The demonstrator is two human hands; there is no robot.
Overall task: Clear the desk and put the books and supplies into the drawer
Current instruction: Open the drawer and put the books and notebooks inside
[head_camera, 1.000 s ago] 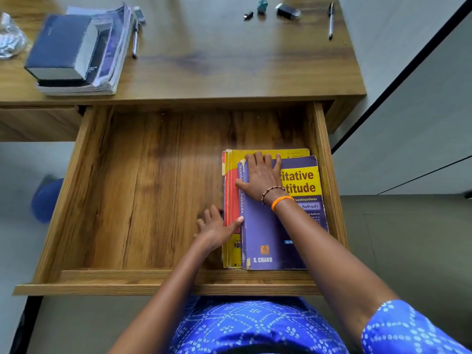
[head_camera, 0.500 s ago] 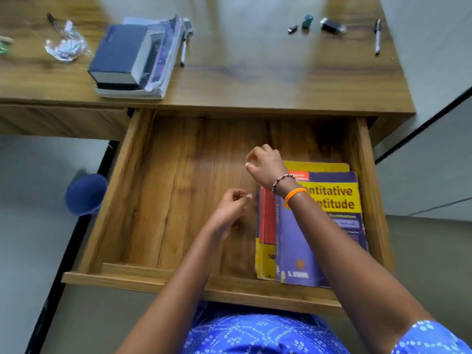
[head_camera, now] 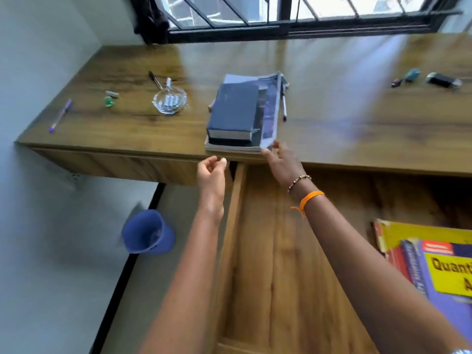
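Item 1: stack of books on the wooden desk top, at its front edge, just left of the open wooden drawer. A thick dark-blue hardcover book lies uppermost; beneath it are wider, thin soft-cover booklets with a purple cover showing on the right. I take the long axis to run front to back, short ends toward me and toward the window.

Handling, my judgement: the hardcover is stiff and fairly heavy; the booklets under it are limp and may slide or sag. I would take hold low on both long sides, under the bottom booklet, and lift the stack as one.

Item 2: my right hand, fingers spread and nearly straight, tips at the front right corner of the booklets; touching or just short, I cannot tell. It holds nothing.

Item 3: my left hand, below the desk edge near the stack's front left corner, fingers loosely curled, holding nothing.

Item 4: already in the drawer, at its right: a purple-and-yellow textbook on a yellow-and-red one.

Item 5: loose supplies on the desk: a purple pen, a glass dish, a white pen beside the stack, and small items far right.
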